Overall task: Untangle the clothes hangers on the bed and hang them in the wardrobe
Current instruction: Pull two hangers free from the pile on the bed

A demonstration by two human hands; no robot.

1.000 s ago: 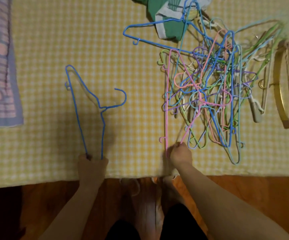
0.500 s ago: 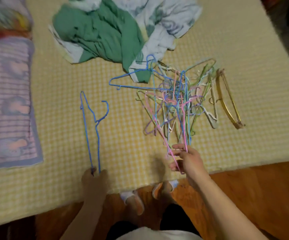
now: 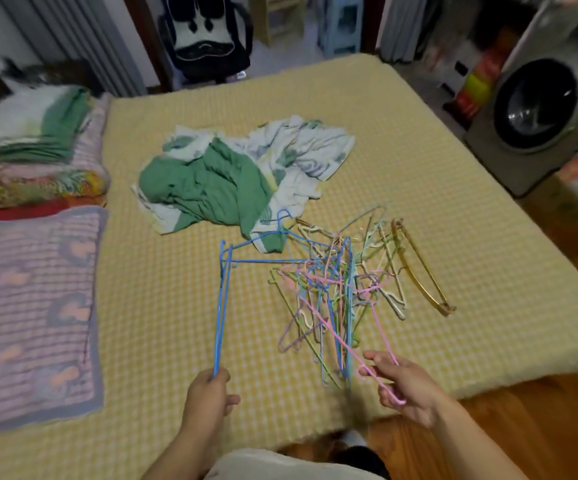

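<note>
My left hand (image 3: pixel 208 393) grips the near end of the blue hanger (image 3: pixel 221 306), now raised off the bed (image 3: pixel 453 237) where half a second ago it lay flat; its long axis runs away from me, far end just left of the tangled hanger pile (image 3: pixel 336 289). My right hand (image 3: pixel 407 386) pinches the pink hanger (image 3: pixel 379 327), drawn further out of the pile than before, its thin looped wire slanting from my fingers up into the tangle. The pile is a knot of slim coated-wire hangers in blue, pink, green and lilac, resting on the bed's yellow waffle-textured cover. A broad curved gold hanger (image 3: pixel 422 271) lies just right of the pile. A crumpled green and white cloth (image 3: pixel 218 181) lies beyond the pile, touching its far edge.
</note>
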